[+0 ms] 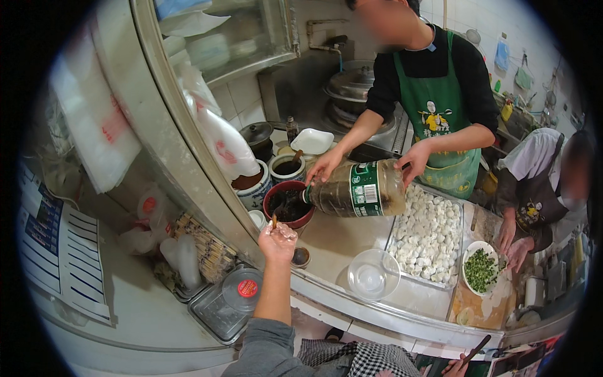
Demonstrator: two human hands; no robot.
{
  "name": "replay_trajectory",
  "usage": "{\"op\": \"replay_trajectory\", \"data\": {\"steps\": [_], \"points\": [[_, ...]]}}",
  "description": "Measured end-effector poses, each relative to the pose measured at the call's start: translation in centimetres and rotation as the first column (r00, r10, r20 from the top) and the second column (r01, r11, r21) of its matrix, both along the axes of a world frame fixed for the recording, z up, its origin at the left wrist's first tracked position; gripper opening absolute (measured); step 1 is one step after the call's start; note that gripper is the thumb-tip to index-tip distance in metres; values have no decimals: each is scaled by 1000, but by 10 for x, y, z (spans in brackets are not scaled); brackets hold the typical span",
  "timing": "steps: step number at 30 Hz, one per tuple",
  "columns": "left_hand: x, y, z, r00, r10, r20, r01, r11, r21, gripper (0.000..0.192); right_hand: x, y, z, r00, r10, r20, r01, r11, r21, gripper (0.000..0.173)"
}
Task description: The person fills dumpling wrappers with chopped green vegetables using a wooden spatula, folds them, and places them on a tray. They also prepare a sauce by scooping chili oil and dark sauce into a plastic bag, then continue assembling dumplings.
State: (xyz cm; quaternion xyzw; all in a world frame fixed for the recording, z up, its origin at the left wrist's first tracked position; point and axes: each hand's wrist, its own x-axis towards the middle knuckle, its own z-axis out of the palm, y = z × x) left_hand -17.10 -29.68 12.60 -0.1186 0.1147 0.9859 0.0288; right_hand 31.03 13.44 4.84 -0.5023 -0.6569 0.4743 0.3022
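My left hand (pixel 278 239), wet or floury, is closed around a short wooden handle (pixel 274 220) at the near rim of a dark red bowl (pixel 308 219). Dark liquid fills part of the bowl, and a dark utensil end lies in it. A co-worker's two hands tip a large plastic bottle (pixel 330 193) with a green label, its neck at the bowl's right rim. What seem to be fingertips of my right hand (pixel 384 372) barely show at the bottom edge, against a checkered apron; whether they hold anything is hidden.
Beyond the bowl stand patterned ceramic jars (pixel 253 195). Rightward are a clear plastic bowl (pixel 373 275), a metal tray of dumplings (pixel 426 278) and a plate of chopped greens (pixel 493 288) near another co-worker's hands. A separate hand, lower right, holds a dark stick (pixel 476 349). A glass-panel frame borders the left.
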Motion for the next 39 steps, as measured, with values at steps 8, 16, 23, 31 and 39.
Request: {"op": "replay_trajectory", "data": {"steps": [8,16,23,31,39], "points": [[-2,1,8,996,41,78,-39,999,-35,30,-7,-10,15,1000,-24,-10,24,999,-38,33],[-3,2,9,995,40,88,-37,999,-37,31,-9,-15,22,999,-50,20,51,998,-39,33],[-4,1,7,996,23,90,-23,1000,-8,32,-9,-14,24,994,-49,94,50,999,-15,35],[-4,4,10,987,71,142,-66,997,-36,32,-8,-14,21,996,-43,74,43,999,6,35],[-4,4,5,993,61,98,-57,997,-42,32,-9,-14,21,986,-75,148,78,997,-14,35]]}}
